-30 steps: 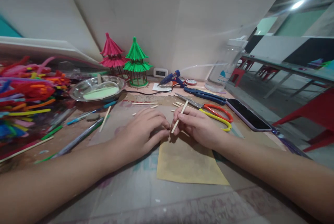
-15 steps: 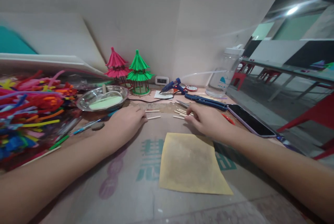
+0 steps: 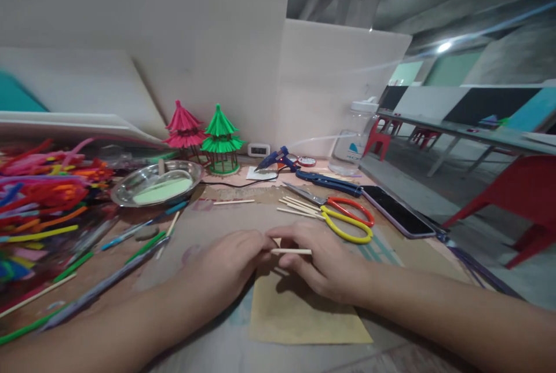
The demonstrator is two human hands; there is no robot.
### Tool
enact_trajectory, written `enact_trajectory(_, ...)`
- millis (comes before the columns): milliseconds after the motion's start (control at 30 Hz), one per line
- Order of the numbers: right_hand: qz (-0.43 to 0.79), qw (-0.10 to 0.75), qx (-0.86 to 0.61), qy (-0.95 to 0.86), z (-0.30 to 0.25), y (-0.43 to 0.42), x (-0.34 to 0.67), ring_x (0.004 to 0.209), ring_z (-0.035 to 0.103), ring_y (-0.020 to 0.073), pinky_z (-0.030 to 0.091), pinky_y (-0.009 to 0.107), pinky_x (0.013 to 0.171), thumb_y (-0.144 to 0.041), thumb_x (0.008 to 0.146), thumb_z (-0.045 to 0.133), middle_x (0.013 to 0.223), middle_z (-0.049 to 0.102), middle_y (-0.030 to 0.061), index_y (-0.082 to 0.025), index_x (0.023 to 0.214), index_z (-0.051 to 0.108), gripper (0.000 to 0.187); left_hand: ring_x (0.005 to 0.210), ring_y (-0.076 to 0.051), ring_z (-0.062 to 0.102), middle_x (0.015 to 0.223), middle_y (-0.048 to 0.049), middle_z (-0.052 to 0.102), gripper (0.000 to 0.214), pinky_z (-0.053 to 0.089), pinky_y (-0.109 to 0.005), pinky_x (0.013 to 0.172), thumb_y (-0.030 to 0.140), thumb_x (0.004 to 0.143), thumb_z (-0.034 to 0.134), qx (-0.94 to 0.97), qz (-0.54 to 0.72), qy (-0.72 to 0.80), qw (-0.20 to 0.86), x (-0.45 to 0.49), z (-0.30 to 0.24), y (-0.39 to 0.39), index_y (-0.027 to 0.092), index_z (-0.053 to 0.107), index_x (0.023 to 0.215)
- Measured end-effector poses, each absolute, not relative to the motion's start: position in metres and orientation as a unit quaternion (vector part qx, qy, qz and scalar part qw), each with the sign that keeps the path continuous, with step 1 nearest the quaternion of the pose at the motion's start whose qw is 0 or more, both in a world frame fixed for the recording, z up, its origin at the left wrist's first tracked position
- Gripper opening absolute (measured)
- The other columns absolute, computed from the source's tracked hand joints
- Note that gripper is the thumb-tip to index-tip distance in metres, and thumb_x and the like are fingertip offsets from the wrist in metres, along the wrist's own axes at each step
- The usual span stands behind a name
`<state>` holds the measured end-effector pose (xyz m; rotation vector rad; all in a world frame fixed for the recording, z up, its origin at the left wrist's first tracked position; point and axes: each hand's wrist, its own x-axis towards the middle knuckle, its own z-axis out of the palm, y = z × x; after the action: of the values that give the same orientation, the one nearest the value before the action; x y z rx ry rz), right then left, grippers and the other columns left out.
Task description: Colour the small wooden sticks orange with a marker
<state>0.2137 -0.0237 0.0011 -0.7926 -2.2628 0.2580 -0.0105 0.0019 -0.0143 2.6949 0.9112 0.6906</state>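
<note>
Head view: both hands meet in the lower middle of the frame, over the top part of a yellowish sheet [image 3: 310, 324] that lies on the surface [image 3: 197, 355]. The right hand [image 3: 319, 254] is partly curled and has a short pale stick [image 3: 293, 252] pinched between thumb and fingers, the stick lying nearly level across the picture. The left hand [image 3: 243, 248] is curled just beside it, with its fingertips close to the stick's left end; most of its fingers are hidden, so I cannot tell whether they grip anything.

Just above the right hand, near the centre, a loose group of sticks [image 3: 299, 207] lies beside scissors [image 3: 315, 197] with one orange and one yellow handle. A single stick [image 3: 233, 202] lies above the left hand. Right of centre are a dark blue tool [image 3: 330, 182], a phone [image 3: 397, 211] and a clear bottle [image 3: 347, 150].

Behind, a blue glue gun [image 3: 271, 158] rests near a small white clock [image 3: 259, 150], with a green tiered model [image 3: 222, 135] and a pink one [image 3: 185, 124] to their left. A metal bowl [image 3: 124, 190] and bright fuzzy stems [image 3: 52, 187] fill the left side.
</note>
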Motion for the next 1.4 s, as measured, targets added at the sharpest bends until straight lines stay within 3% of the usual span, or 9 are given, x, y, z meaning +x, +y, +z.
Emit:
enact_trajectory(167,0.024,0.383,-0.18,-0.906,0.002,-0.021,0.212,0.078,0.063,0.0154,0.049,0.027,0.073,-0.029,0.106,0.046,0.089,0.073,0.0068,-0.016,0.108,0.065,0.023,0.07,-0.015,0.059,0.077,0.0004,0.065,0.025,0.041,-0.024,0.062,0.026,0.103,0.045,0.927,0.264,0.246,0.104,-0.013,-0.01,0.004,0.02,0.064,0.088)
enact_trajectory(333,-0.025,0.39,-0.107,-0.914,0.001,-0.019,0.21,0.073,0.058,0.0151,0.046,0.026,0.066,-0.019,0.102,0.05,0.081,0.069,0.0066,-0.015,0.094,0.063,0.016,0.071,-0.018,0.056,0.075,-0.0002,0.065,0.024,0.038,-0.027,0.064,0.032,0.103,0.051,0.927,0.277,0.241,0.08,-0.013,-0.005,0.004,0.021,0.064,0.087)
enact_trajectory(600,0.004,0.39,-0.119,-0.913,0.003,-0.019,0.211,0.075,0.058,0.0156,0.045,0.029,0.07,-0.011,0.098,0.051,0.083,0.069,0.006,-0.015,0.102,0.06,0.01,0.076,-0.016,0.058,0.082,-0.0008,0.068,0.028,0.04,-0.026,0.069,0.026,0.107,0.041,0.935,0.288,0.189,0.081,-0.011,-0.005,0.003,0.019,0.064,0.093)
enact_trajectory(733,0.025,0.404,-0.135,-0.905,0.001,-0.019,0.212,0.074,0.059,0.0159,0.045,0.03,0.071,-0.013,0.099,0.049,0.082,0.07,0.0052,-0.017,0.101,0.061,0.012,0.078,-0.016,0.058,0.083,-0.0006,0.068,0.026,0.041,-0.026,0.071,0.029,0.107,0.044,0.935,0.292,0.183,0.088,-0.011,-0.003,0.004,0.019,0.064,0.093)
enact_trajectory(900,0.172,0.432,-0.251,-0.849,0.0,-0.018,0.214,0.081,0.065,0.0163,0.05,0.03,0.076,-0.023,0.102,0.049,0.089,0.073,0.0066,-0.018,0.099,0.065,0.016,0.075,-0.018,0.056,0.078,-0.0015,0.065,0.031,0.04,-0.029,0.071,0.035,0.105,0.05,0.927,0.288,0.227,0.078,-0.012,-0.003,0.006,0.018,0.062,0.082)
enact_trajectory(1000,0.389,0.436,-0.347,-0.734,0.0,-0.014,0.214,0.076,0.069,0.0171,0.053,0.031,0.071,-0.039,0.101,0.055,0.082,0.072,0.0055,-0.018,0.092,0.063,0.024,0.079,-0.018,0.057,0.082,-0.0013,0.065,0.029,0.04,-0.029,0.073,0.035,0.104,0.052,0.921,0.29,0.239,0.1,-0.01,-0.003,0.005,0.019,0.062,0.083)
enact_trajectory(1100,0.58,0.431,-0.331,-0.607,-0.003,-0.006,0.214,0.067,0.067,0.0156,0.053,0.03,0.068,-0.054,0.09,0.068,0.071,0.07,0.0025,-0.018,0.084,0.062,0.037,0.086,-0.016,0.059,0.09,0.0007,0.067,0.014,0.041,-0.028,0.079,0.028,0.101,0.057,0.919,0.294,0.226,0.135,-0.009,-0.002,0.003,0.021,0.063,0.092)
enact_trajectory(1167,0.625,0.425,-0.312,-0.576,-0.005,-0.001,0.215,0.066,0.066,0.0138,0.052,0.028,0.068,-0.053,0.086,0.074,0.07,0.07,0.0026,-0.016,0.08,0.065,0.039,0.088,-0.015,0.06,0.092,0.0015,0.067,0.008,0.041,-0.028,0.082,0.023,0.1,0.058,0.915,0.301,0.224,0.148,-0.008,-0.001,0.004,0.021,0.063,0.095)
enact_trajectory(1400,0.647,0.411,-0.294,-0.571,-0.009,0.005,0.217,0.064,0.066,0.0127,0.049,0.026,0.065,-0.048,0.09,0.07,0.068,0.072,0.0028,-0.014,0.08,0.068,0.035,0.09,-0.017,0.061,0.09,0.0005,0.069,0.012,0.04,-0.03,0.085,0.024,0.101,0.056,0.911,0.306,0.228,0.155,-0.008,0.001,0.005,0.02,0.065,0.094)
